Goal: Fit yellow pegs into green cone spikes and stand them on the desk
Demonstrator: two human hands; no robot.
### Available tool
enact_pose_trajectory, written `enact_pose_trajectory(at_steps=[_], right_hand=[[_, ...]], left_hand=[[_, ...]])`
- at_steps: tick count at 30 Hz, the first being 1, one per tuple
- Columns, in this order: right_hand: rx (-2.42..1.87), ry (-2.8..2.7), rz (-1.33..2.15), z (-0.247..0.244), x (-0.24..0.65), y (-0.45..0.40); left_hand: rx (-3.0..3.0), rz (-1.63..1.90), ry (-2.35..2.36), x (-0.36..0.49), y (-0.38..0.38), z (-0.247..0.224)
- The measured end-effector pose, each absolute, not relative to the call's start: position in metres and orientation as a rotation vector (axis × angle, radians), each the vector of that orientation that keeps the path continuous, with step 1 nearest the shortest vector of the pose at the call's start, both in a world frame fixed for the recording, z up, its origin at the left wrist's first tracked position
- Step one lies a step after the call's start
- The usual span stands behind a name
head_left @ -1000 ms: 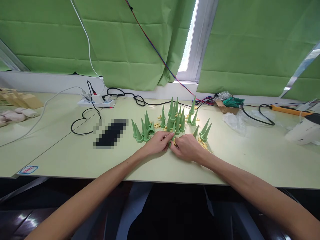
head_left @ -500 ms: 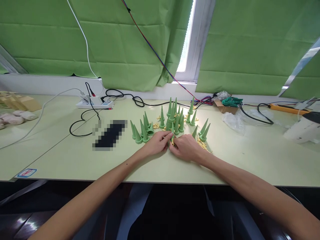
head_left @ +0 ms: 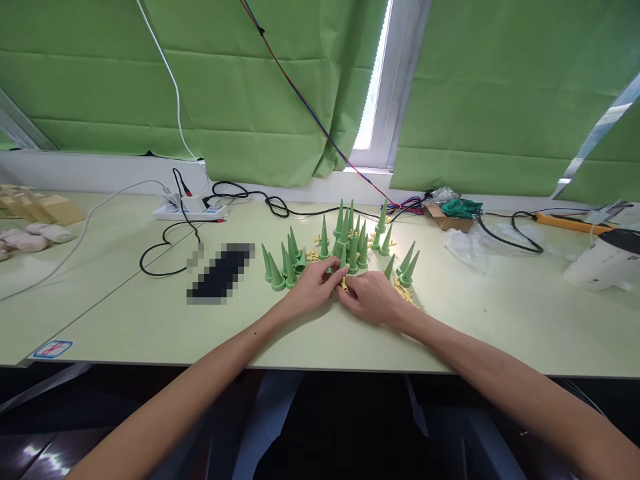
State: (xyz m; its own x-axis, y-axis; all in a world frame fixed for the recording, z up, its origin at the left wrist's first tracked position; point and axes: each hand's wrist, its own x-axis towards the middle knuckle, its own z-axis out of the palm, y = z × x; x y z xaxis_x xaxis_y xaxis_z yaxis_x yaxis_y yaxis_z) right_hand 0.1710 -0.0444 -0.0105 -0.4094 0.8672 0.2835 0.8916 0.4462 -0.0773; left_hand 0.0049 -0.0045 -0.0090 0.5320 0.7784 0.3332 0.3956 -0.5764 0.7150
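Near the front of the table, my left hand (head_left: 319, 279) is closed with thumb and fingers around a green plastic cone (head_left: 343, 259). My right hand (head_left: 371, 293) meets it from the right, its fingers pinched at a small yellow plastic piece (head_left: 345, 285) at the cone's lower side. The fingers partly hide both parts, so I cannot tell how far the piece sits in the cone. Several green cones (head_left: 324, 240) stand upright just behind my hands, with more to the left (head_left: 276, 277) and right (head_left: 409, 268). Loose yellow pieces (head_left: 405, 292) lie beside my right hand.
A blurred black object (head_left: 220, 272) lies left of the cones. Behind it are a white power strip (head_left: 173, 212) and black cables (head_left: 277, 208). A cardboard box (head_left: 453, 219), clear plastic bags (head_left: 467, 250) and a white device (head_left: 600, 265) stand to the right.
My hands stay together at the cone with only slight finger movement. The left fingers now sit a little higher around it. The whole view has shifted slightly.
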Motion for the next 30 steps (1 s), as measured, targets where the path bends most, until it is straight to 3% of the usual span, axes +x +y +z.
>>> enact_pose_trajectory(at_steps=[12, 30], right_hand=[[-1.460, -2.298, -0.020, -0.012, 0.175, -0.043], [-1.416, -2.160, -0.052, -0.021, 0.182, -0.036]], left_hand=[[2.311, 1.043, 1.125, 0.000, -0.003, -0.011], [2.250, 0.917, 0.951, -0.002, -0.003, -0.015]])
